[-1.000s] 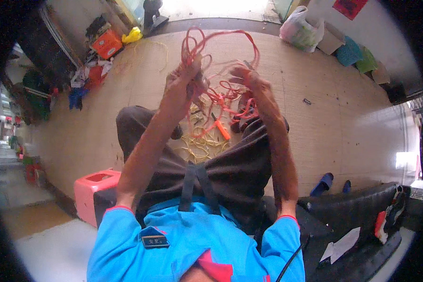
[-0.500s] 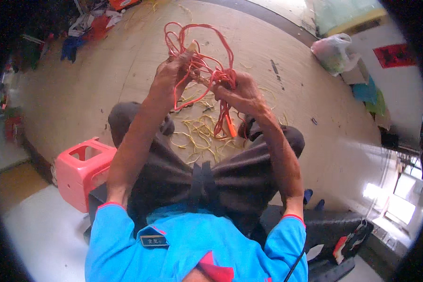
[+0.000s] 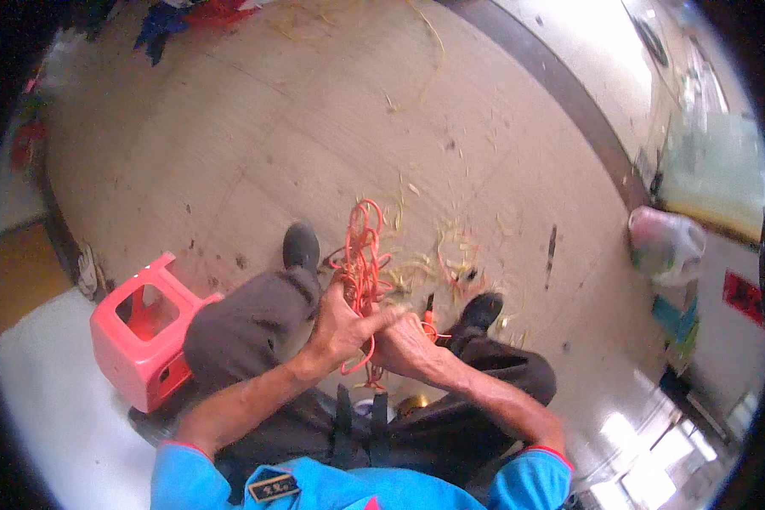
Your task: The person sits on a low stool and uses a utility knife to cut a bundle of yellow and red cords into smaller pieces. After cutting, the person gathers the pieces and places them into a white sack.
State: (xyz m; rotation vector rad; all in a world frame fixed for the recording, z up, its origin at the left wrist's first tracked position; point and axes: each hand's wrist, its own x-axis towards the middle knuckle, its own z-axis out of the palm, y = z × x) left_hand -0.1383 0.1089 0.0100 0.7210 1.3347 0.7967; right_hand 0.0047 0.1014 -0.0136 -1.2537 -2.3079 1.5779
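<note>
A looped bundle of thin red-orange cord point(image 3: 364, 255) stands up in front of my lap, its loops pointing away from me. My left hand point(image 3: 338, 327) is closed around the lower part of this bundle, thumb stretched toward the right hand. Close against it, my right hand point(image 3: 406, 344) is closed at the base of the cord; its fingers are partly hidden by the left thumb. Below both hands hang a loop and some ends of the cord. Just beyond the right hand shows an orange piece with a dark tip point(image 3: 429, 319), whose kind I cannot make out.
Yellowish strands point(image 3: 412, 276) lie scattered on the floor between and beyond my shoes. A pink plastic stool point(image 3: 140, 331) stands at my left. Off to the right are a filled plastic bag point(image 3: 667, 246) and a pale wall. Blue and red cloth point(image 3: 157, 30) lies at the far left.
Both hands have come down and closer to my lap with the cord. The wide, spread loops are now gathered into a narrower upright bundle, and the view has tilted and turned.
</note>
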